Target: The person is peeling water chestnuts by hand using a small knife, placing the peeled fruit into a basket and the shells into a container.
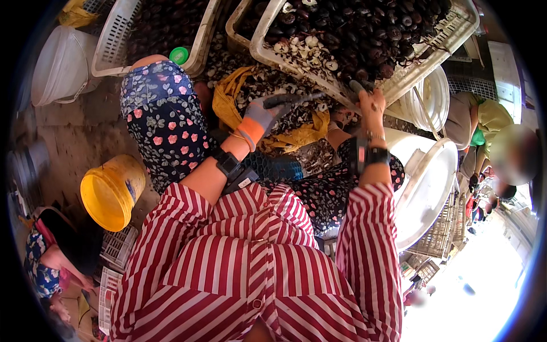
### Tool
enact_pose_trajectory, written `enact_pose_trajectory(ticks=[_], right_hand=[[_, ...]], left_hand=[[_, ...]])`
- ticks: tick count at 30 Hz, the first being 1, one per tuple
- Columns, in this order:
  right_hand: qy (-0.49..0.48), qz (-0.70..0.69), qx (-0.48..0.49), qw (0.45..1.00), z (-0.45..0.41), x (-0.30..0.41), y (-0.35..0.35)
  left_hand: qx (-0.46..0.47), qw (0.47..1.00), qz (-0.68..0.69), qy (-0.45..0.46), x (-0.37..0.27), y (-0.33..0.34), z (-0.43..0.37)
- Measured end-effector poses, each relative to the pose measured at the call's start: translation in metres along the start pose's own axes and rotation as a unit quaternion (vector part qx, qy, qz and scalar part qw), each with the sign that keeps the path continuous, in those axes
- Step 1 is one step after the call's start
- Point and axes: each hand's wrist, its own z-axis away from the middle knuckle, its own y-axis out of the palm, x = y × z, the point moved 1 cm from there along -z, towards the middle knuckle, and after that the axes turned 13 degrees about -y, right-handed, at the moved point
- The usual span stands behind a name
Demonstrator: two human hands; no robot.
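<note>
My left hand, in a grey and orange work glove, is closed around the handle of a knife, whose narrow blade points right. Beneath it lie whitish and brown peelings and a yellow cloth or sack. My right hand, with grey covers on fingertips, is at the near corner of a tilted plastic crate. Its fingers are close to the dark, rounded produce heaped there; whether they hold a piece I cannot tell. Pale cut slices lie in the crate's left part.
Another crate of dark produce stands upper left, near a white bucket. A yellow bucket lies left of my knees. To the right are a lidded white tub and a co-worker; another person is lower left.
</note>
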Motion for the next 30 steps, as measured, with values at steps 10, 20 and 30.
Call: enact_pose_trajectory(ticks=[10,20,30], right_hand=[[-0.167,-0.327,0.086,0.926,0.138,0.049,0.068],[-0.310,-0.035,0.124,0.942,0.135,0.033,0.056],[-0.096,-0.234,0.104,0.962,0.141,0.017,0.026]], left_hand=[[0.107,0.986,0.072,-0.101,-0.022,0.016,0.028],[0.056,0.994,-0.023,-0.089,-0.006,0.010,0.010],[0.150,0.973,-0.108,0.139,-0.016,0.007,0.014]])
